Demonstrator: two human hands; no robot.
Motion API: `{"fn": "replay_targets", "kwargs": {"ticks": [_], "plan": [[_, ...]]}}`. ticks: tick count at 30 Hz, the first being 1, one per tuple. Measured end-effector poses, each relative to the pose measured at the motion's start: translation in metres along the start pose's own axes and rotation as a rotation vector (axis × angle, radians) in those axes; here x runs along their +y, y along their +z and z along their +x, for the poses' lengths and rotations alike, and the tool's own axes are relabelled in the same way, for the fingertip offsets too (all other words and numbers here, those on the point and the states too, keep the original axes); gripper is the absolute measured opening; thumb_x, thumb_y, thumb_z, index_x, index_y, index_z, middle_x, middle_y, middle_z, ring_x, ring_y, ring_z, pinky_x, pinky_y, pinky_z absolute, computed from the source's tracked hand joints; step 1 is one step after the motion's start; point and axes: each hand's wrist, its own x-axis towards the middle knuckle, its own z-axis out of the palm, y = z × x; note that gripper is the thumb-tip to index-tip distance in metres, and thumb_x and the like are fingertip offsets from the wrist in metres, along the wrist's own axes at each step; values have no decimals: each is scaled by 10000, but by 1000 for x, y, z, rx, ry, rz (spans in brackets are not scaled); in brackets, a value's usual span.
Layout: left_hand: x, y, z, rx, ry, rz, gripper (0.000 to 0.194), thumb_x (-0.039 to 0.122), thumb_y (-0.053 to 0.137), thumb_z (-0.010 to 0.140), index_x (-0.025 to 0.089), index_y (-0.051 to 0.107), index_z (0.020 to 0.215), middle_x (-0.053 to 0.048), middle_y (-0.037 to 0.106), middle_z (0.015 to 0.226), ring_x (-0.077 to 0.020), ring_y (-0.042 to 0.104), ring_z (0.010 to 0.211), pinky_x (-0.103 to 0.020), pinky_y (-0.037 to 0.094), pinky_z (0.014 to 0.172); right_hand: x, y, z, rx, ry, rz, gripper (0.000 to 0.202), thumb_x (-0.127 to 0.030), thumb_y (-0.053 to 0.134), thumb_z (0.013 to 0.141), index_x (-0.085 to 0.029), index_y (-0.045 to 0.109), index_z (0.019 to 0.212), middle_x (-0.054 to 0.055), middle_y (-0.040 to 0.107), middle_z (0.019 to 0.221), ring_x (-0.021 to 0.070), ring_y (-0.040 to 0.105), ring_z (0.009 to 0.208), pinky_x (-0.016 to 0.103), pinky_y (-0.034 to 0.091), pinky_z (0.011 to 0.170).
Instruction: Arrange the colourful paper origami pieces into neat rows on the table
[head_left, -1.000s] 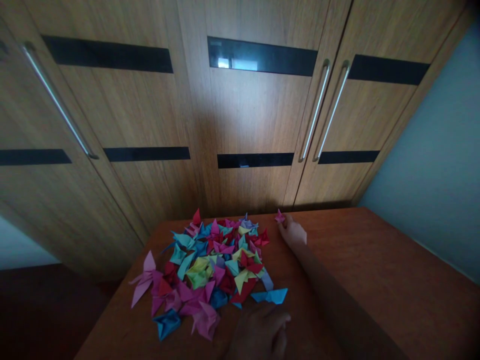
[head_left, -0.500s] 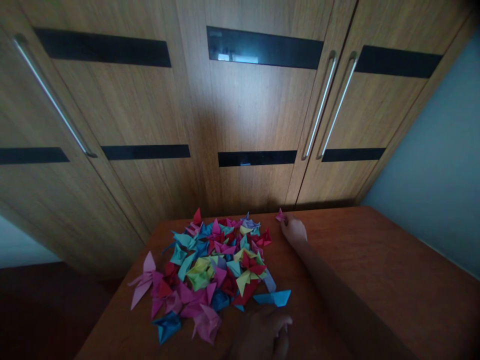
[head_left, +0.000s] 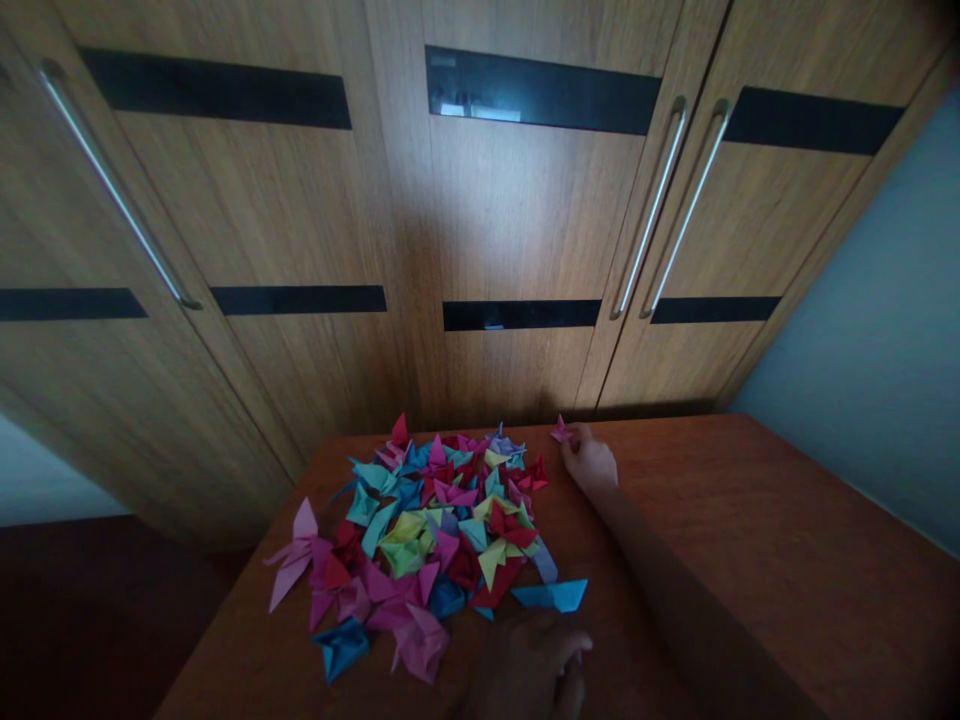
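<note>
A loose heap of folded paper cranes (head_left: pixel 405 545) in pink, red, blue, teal, yellow and purple lies on the table. Beyond its right side, close to the table's back edge, my right hand (head_left: pixel 591 462) is closed with its fingertips on a small pink paper crane (head_left: pixel 560 430). My left hand (head_left: pixel 529 668) rests low in the view at the near side of the heap, back up, in shadow. Its fingers are loosely bent with a gap between them, and nothing shows in them. Just above it lies a flat blue folded paper piece (head_left: pixel 555 595).
The reddish-brown wooden table (head_left: pixel 780 520) reaches back to a wooden wardrobe (head_left: pixel 517 230) with dark strips and long metal handles (head_left: pixel 652 210). On the right a pale wall (head_left: pixel 862 350) borders the table. Dark floor (head_left: pixel 82 610) lies beyond its left edge.
The whole view has shifted slightly, so everything sits a little farther right. Both hands and the paper cranes keep nearly the same places on the table.
</note>
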Motion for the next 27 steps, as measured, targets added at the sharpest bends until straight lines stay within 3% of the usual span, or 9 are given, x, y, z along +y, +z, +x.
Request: {"fn": "replay_targets", "kwargs": {"ticks": [3, 8, 13, 15, 17, 20, 27], "plan": [[3, -2, 0, 1, -9, 3, 319, 79, 531, 681, 246, 663, 919, -11, 701, 836, -158, 637, 723, -257, 456, 679, -2, -1, -14, 7, 1, 58, 249, -343, 427, 917, -206, 574, 1063, 40, 685, 895, 183, 635, 795, 231, 357, 634], [11, -9, 2, -22, -22, -5, 287, 78, 528, 702, 236, 667, 898, -3, 699, 796, -154, 636, 720, -257, 445, 689, -19, -2, -41, -138, -151, 115, 291, -412, 412, 923, -264, 597, 1092, 22, 686, 1020, 186, 634, 908, 230, 394, 696], [13, -12, 2, -28, -40, -2, 273, 66, 514, 710, 225, 676, 862, -8, 700, 770, -153, 629, 713, -247, 435, 666, -34, -1, -48, -191, -221, 168, 317, -432, 393, 932, -260, 613, 1082, 24, 691, 1002, 178, 634, 926, 225, 409, 729], [12, -11, 2, -21, -39, -2, 275, 69, 514, 717, 227, 677, 870, -9, 701, 771, -154, 626, 710, -256, 435, 677, -30, -1, -42, -141, -156, 166, 331, -444, 390, 931, -252, 588, 1115, 31, 693, 950, 183, 644, 880, 230, 414, 703], [11, -10, 1, -15, -36, -3, 280, 76, 517, 725, 234, 678, 891, -10, 706, 790, -158, 627, 719, -265, 435, 687, -22, -1, -33, -79, 5, 102, 363, -449, 394, 927, -224, 549, 1167, 54, 690, 887, 199, 650, 825, 246, 418, 676], [11, -11, 2, -19, -40, -11, 285, 80, 515, 733, 236, 679, 906, -12, 704, 779, -162, 628, 720, -266, 433, 682, -7, -3, -16, -72, 166, 6, 460, -491, 408, 910, -189, 474, 1251, 94, 683, 872, 234, 652, 831, 282, 431, 686], [8, -12, 4, -31, -44, -41, 265, 89, 508, 741, 226, 677, 893, -13, 681, 740, -148, 605, 663, -235, 411, 606, 0, -3, 3, -158, 131, -64, 566, -583, 382, 886, -242, 373, 1337, 120, 667, 1000, 285, 635, 944, 368, 450, 760]]}}
